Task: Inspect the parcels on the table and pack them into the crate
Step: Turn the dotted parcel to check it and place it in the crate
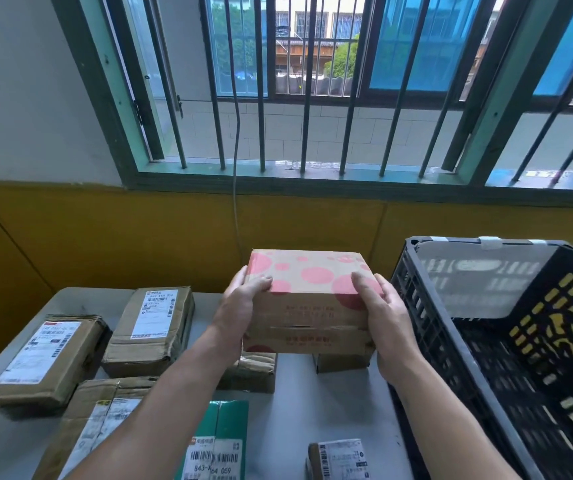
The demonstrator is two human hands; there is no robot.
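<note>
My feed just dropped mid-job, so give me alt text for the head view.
The left hand and right hand grip the ends of a pink-dotted cardboard box above a grey table. A black slatted crate stands at the right, no parcels visible inside. Several brown parcels and a green parcel lie on the table.

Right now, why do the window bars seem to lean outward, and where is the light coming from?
Head view: the wide-angle lens fans the window bars outward and skews the crate; daylight through the window lights the spotted box held by the left hand and right hand, and slotted light patches fall inside the crate.
</note>
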